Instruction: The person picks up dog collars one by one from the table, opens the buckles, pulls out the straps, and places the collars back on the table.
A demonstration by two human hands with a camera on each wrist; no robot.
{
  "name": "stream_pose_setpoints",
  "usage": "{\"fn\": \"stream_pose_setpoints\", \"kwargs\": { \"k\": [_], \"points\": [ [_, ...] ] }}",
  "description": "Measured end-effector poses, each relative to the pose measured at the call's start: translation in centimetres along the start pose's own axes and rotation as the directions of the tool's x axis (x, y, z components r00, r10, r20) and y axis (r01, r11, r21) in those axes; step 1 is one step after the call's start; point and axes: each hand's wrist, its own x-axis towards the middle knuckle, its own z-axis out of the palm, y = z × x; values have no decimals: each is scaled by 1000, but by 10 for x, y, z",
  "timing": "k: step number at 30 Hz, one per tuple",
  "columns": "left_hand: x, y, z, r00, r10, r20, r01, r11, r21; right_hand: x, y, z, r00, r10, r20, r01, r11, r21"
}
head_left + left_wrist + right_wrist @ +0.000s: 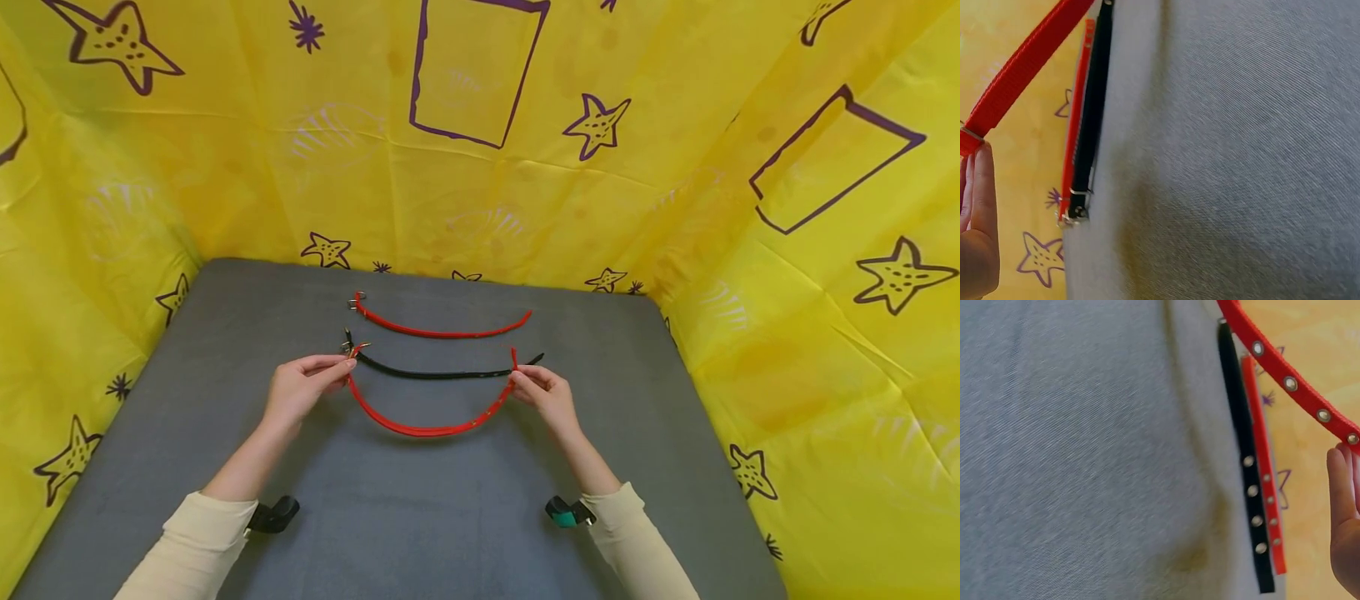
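Note:
A red collar (427,432) with metal eyelets sags in a curve between both hands, raised above the grey table. My left hand (303,385) pinches it near the buckle end. The other end, where the eyelets run, is pinched by my right hand (549,398). Beyond lies a black collar (435,375), its buckle at the left and its eyelets (1252,490) toward the right. Behind that, a second red collar (442,335) lies roughly parallel, buckle also at the left. In the left wrist view the held collar's red strap (1029,69) rises from the fingertips.
The grey table (420,533) spreads under the hands. Yellow cloth walls (480,192) with drawn starfish close it in at the back and sides. Each forearm wears a dark band, the left band (274,515) and the right band (568,512).

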Motion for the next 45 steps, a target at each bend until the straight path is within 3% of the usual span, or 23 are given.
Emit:
{"fn": "stream_pose_setpoints", "kwargs": {
  "k": [7,14,25,37,45],
  "points": [
    [0,-8,-13,995,-93,25,93,996,-9,-1,11,-10,997,54,-56,-54,998,15],
    [1,-17,-21,986,-161,48,164,984,-68,-1,24,-21,980,174,-100,-164,981,100],
    [5,-27,-28,950,-285,126,304,937,-170,-2,41,-35,950,292,-111,-280,953,113],
    [9,-41,-33,918,-349,187,368,926,-81,0,53,-47,934,334,-125,-333,942,35],
    [10,-47,-33,912,-370,176,383,923,-45,3,52,-48,926,358,-122,-362,932,-6]
  ]
}}
